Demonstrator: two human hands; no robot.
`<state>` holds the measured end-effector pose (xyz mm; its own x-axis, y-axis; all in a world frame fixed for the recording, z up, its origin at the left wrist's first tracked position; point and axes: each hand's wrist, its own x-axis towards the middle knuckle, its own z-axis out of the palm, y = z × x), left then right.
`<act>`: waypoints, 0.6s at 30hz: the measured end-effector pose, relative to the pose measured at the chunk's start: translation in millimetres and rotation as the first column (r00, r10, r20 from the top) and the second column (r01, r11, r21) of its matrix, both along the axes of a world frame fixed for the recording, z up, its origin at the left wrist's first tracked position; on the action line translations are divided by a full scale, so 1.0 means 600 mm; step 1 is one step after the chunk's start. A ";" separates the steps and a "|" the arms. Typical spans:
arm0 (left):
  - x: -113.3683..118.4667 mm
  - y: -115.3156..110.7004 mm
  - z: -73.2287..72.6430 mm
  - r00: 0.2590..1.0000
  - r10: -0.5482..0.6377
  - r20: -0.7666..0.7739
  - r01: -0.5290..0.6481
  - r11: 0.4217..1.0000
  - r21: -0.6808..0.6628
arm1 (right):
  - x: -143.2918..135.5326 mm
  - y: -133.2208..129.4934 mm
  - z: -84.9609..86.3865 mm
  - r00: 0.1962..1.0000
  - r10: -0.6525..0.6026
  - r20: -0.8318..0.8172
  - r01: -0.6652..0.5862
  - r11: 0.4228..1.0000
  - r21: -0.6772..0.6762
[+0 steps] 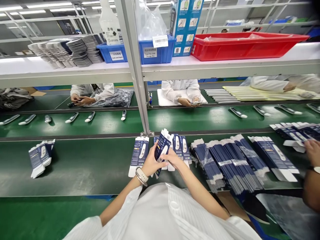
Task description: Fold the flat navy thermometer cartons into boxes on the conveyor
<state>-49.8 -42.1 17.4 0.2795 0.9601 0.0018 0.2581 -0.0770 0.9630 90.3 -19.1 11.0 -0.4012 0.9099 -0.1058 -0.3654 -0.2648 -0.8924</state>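
A small dark blue and white folding carton [163,141], printed with a white device, is held up in front of me with its end flaps open. My left hand [152,162] grips it from the left side. My right hand [173,157] closes on its lower right, the thumb on the front face. Behind and below my hands, flat cartons [140,150] lie on the green work surface. More flat cartons [181,146] lie just right of my hands, partly covered by them.
Bundled flat cartons [225,163] are stacked to my right, near a co-worker's hand [312,151]. A few cartons [41,155] sit far left. White and grey handheld devices [91,116] line the green belt [175,116] ahead. A metal post [138,76] stands in front; a red bin [245,46] is overhead.
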 end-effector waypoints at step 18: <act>0.008 0.007 0.026 0.988 0.103 -0.115 -0.075 0.972 0.224 | 0.003 -0.007 0.023 0.586 -0.691 0.423 0.588 0.722 0.364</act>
<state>-44.7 -38.0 32.9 0.2046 0.9614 0.1842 0.3909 -0.2528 0.8850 92.2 -23.6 25.0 0.3588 0.9305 0.0741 0.1270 0.0299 -0.9915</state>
